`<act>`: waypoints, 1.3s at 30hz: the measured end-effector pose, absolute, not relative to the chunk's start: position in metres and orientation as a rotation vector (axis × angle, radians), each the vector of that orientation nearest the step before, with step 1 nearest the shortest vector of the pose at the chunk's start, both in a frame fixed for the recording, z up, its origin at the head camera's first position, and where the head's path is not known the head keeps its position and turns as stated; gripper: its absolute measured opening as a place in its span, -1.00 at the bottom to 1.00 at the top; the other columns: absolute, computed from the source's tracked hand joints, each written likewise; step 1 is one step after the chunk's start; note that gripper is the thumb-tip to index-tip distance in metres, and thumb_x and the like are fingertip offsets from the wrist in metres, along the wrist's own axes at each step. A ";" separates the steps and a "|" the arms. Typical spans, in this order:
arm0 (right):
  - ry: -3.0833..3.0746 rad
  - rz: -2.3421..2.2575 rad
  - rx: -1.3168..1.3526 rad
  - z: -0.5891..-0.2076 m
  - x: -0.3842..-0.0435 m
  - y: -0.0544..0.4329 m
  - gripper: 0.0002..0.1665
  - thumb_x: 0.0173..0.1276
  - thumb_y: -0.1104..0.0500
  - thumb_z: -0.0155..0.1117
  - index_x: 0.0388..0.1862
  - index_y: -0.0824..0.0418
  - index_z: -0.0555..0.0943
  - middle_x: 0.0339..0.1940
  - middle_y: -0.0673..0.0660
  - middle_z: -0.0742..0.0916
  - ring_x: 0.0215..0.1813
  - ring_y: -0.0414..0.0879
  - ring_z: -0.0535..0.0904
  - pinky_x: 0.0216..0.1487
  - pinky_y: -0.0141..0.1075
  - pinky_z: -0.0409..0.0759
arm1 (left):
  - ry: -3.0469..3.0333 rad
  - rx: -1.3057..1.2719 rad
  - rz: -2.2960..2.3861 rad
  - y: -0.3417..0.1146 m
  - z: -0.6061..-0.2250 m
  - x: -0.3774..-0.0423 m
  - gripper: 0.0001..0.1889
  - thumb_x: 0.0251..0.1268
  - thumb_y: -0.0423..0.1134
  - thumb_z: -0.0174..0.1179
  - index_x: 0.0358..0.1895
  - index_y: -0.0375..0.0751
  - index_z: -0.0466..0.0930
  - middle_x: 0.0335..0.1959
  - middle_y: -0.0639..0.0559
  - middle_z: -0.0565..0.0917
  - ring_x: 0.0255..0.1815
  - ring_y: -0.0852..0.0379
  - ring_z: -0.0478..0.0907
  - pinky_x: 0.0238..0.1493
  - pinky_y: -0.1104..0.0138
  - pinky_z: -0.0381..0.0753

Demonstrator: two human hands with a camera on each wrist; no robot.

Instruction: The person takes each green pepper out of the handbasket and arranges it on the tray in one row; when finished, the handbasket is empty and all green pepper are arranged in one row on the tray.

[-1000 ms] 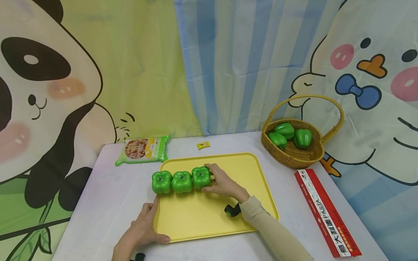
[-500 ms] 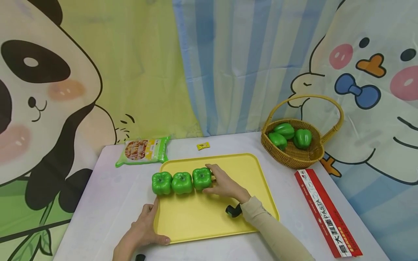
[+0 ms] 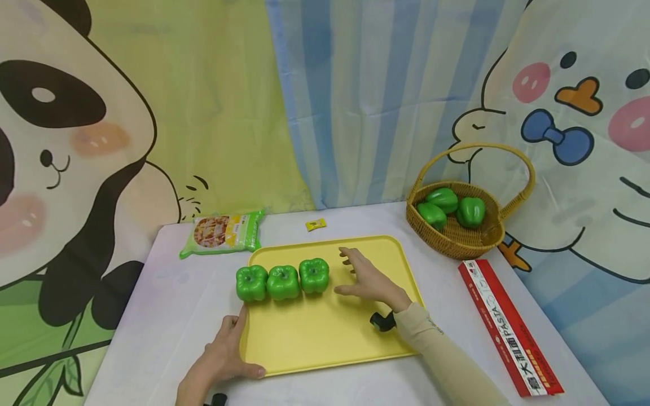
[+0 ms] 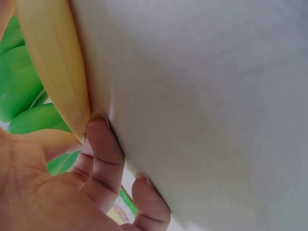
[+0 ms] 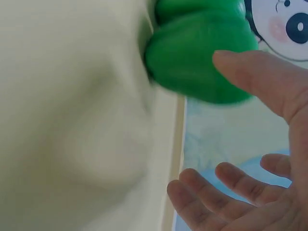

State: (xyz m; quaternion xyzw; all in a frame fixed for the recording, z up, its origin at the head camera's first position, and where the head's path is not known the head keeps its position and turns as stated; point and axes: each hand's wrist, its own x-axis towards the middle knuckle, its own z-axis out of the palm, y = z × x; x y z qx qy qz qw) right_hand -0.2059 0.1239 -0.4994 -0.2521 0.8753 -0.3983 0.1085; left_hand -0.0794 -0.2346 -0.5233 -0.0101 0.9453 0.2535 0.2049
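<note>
On the yellow tray [image 3: 315, 338], three green bell peppers stand in a row along its left back part: a left one [image 3: 251, 283], a middle one [image 3: 283, 282] and a right one [image 3: 314, 276]. My left hand [image 3: 220, 352] holds the tray's left front corner, thumb at the front edge and fingers along the left side. In the left wrist view its curled fingertips meet the tray rim [image 4: 57, 62]. My right hand [image 3: 373, 280] hovers over the tray, fingers spread and holding nothing, just right of the right pepper. In the right wrist view the thumb overlaps a pepper [image 5: 202, 57].
A wicker basket [image 3: 437, 239] with three green peppers stands at the back right. In front of it lies a red pasta box [image 3: 510, 327]. A green food packet [image 3: 222, 233] and a small yellow sachet [image 3: 316, 225] lie behind the tray.
My right hand has let go of the right pepper and moved off to the right, its fingers spreading. The peppers stay in their row, and my left hand keeps its place on the tray.
</note>
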 end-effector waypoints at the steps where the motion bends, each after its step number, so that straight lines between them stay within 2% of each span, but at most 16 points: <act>1: 2.590 -1.162 -0.728 -0.498 -0.208 0.129 0.14 0.24 -0.01 0.51 0.61 0.19 0.06 0.47 0.28 0.37 0.43 0.26 0.42 0.34 0.12 0.50 | 2.640 -0.025 0.707 -0.235 -0.523 -0.080 0.65 -0.59 0.38 0.64 0.65 -0.12 -0.25 0.34 -0.28 0.29 0.22 -0.18 0.47 0.08 -0.30 0.48; 12: 2.751 -1.091 -0.639 -0.477 -0.228 0.189 0.08 0.32 -0.20 0.38 0.61 0.17 0.08 0.47 0.28 0.38 0.42 0.28 0.42 0.30 0.19 0.49 | 2.625 -0.052 0.708 -0.233 -0.523 -0.079 0.68 -0.62 0.39 0.64 0.65 -0.13 -0.29 0.36 -0.29 0.28 0.30 -0.23 0.43 0.11 -0.42 0.40; 19: 2.952 -1.181 -0.533 -0.465 -0.255 0.240 -0.13 0.43 -0.10 0.29 0.52 0.29 0.23 0.37 0.35 0.47 0.36 0.30 0.44 0.27 0.19 0.50 | 2.638 -0.031 0.716 -0.232 -0.522 -0.079 0.66 -0.60 0.38 0.64 0.65 -0.14 -0.28 0.37 -0.31 0.27 0.30 -0.25 0.43 0.12 -0.42 0.39; 29: 3.180 -1.278 -0.271 -0.475 -0.281 0.296 -0.36 0.45 0.03 0.27 0.33 0.41 0.41 0.26 0.41 0.53 0.26 0.34 0.48 0.19 0.20 0.50 | 2.631 -0.049 0.700 -0.233 -0.524 -0.079 0.65 -0.60 0.38 0.64 0.65 -0.15 -0.24 0.37 -0.29 0.28 0.26 -0.22 0.46 0.13 -0.36 0.42; 33: 3.238 -1.206 -0.182 -0.479 -0.286 0.308 -0.32 0.47 -0.05 0.22 0.31 0.45 0.42 0.24 0.45 0.52 0.26 0.36 0.44 0.23 0.24 0.41 | 2.634 -0.051 0.696 -0.233 -0.524 -0.079 0.65 -0.61 0.39 0.64 0.65 -0.15 -0.23 0.35 -0.28 0.29 0.23 -0.19 0.47 0.12 -0.35 0.43; 39: 3.212 -1.119 -0.042 -0.484 -0.291 0.322 -0.13 0.47 -0.22 0.16 0.41 0.46 0.34 0.33 0.48 0.44 0.34 0.40 0.34 0.32 0.29 0.30 | 2.646 -0.037 0.693 -0.233 -0.523 -0.080 0.66 -0.61 0.38 0.65 0.65 -0.15 -0.25 0.33 -0.26 0.30 0.17 -0.15 0.49 0.09 -0.35 0.44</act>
